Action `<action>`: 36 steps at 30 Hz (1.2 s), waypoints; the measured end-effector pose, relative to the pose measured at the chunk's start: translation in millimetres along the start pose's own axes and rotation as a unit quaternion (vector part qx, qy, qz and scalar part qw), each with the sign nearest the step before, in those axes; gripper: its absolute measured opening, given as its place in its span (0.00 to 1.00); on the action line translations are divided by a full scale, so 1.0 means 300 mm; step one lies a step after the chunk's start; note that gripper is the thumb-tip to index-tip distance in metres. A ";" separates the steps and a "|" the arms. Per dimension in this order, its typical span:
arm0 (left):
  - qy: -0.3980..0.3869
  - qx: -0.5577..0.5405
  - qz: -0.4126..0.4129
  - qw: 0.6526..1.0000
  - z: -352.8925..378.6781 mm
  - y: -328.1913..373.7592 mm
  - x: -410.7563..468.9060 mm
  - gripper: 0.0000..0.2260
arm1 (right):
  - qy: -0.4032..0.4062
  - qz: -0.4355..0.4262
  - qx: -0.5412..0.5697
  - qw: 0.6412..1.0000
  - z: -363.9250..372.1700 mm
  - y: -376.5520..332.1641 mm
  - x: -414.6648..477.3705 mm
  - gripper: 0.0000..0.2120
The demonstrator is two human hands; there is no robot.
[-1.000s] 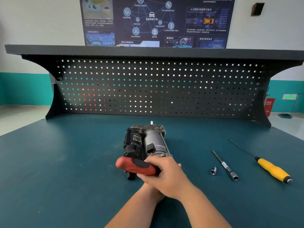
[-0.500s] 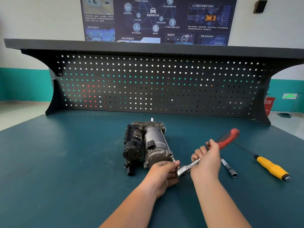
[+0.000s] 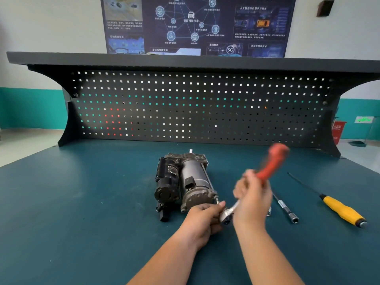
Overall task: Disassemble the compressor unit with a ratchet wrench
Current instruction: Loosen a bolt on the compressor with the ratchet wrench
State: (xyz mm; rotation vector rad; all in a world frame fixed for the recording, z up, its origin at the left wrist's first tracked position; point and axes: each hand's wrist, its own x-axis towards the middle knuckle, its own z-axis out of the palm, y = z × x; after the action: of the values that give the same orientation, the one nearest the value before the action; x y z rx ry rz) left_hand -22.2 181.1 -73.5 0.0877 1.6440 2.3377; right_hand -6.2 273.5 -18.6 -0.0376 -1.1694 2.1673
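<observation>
The dark blue wall poster [image 3: 197,23] at the top of the frame carries "5G" in a circle at its lower middle and the headings "人工智能与机器学习技术", "通信技术" and "定位与导航技术", while the white characters on the red bin [image 3: 337,130] at the right edge are too small to read.

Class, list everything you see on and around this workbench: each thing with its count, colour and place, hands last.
compressor unit: one, grey and black, lying mid-bench
ratchet wrench: one, red handle, chrome head, at the compressor's near right corner
extension bar: one, silver, on the bench right of the hands
socket: one, silver, beside the bar, partly hidden
screwdriver: one, yellow handle, far right
workbench: one, teal top
pegboard: one, black, behind the bench
poster: one, dark blue, on the wall
left hand: one, holds the wrench head
right hand: one, grips the red handle, blurred
</observation>
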 end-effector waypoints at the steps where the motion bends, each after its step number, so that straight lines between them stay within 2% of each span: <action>1: -0.010 -0.009 -0.012 1.000 0.006 0.005 0.007 0.09 | 0.080 0.073 0.068 0.992 -0.023 -0.005 0.034 0.11; 3: -0.010 -0.010 -0.033 0.999 0.023 0.005 0.006 0.08 | 0.184 0.207 0.157 0.948 -0.064 -0.003 0.074 0.13; 4: -0.010 -0.012 -0.036 0.999 0.028 0.007 0.003 0.07 | 0.205 0.242 0.176 0.932 -0.076 0.006 0.082 0.13; 6: -0.011 -0.020 -0.037 0.999 0.028 0.011 0.000 0.07 | 0.202 0.246 0.171 0.932 -0.079 0.021 0.087 0.13; 9: -0.006 -0.029 -0.040 0.999 0.028 0.012 -0.006 0.07 | 0.145 0.151 0.115 0.971 -0.042 0.008 0.075 0.09; 12: -0.002 -0.019 -0.038 0.999 0.026 0.010 -0.010 0.08 | -0.001 0.001 0.030 1.000 -0.004 0.007 0.016 0.06; 14: -0.011 -0.026 -0.029 0.999 0.025 0.008 -0.010 0.07 | -0.130 -0.085 -0.075 0.985 0.010 0.024 -0.037 0.02; 16: -0.031 -0.031 -0.009 0.999 0.024 0.018 -0.021 0.03 | -0.235 -0.165 -0.174 0.942 0.019 0.045 -0.072 0.04; 18: -0.052 -0.035 0.014 0.998 0.022 0.026 -0.029 0.03 | -0.283 -0.207 -0.209 0.913 0.023 0.055 -0.087 0.07; 20: -0.040 -0.024 0.008 0.999 0.022 0.024 -0.027 0.03 | -0.268 -0.200 -0.195 0.922 0.021 0.049 -0.083 0.07; 25: 0.008 -0.063 -0.015 0.998 0.035 0.029 -0.009 0.11 | -0.165 -0.067 -0.063 0.982 0.005 0.022 -0.045 0.03; 27: 0.013 -0.085 -0.024 0.996 0.038 0.035 -0.005 0.12 | -0.140 -0.044 -0.023 0.989 0.008 -0.001 -0.033 0.02; 29: 0.016 -0.101 -0.032 0.994 0.038 0.038 -0.001 0.13 | -0.119 -0.026 -0.006 0.993 0.009 -0.022 -0.029 0.05; 32: 0.016 -0.113 -0.027 0.993 0.033 0.032 0.007 0.10 | -0.096 0.013 0.004 0.995 -0.013 -0.054 -0.033 0.12; 36: 0.031 -0.104 -0.038 0.993 0.036 0.031 0.009 0.08 | -0.061 0.057 0.026 0.996 -0.086 -0.126 -0.061 0.13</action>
State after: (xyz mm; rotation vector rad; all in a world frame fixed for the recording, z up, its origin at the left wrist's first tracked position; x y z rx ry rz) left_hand -24.3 188.8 -61.5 -0.0903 1.3933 2.4588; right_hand 36.7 296.4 -10.5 0.0519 -1.2032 2.3280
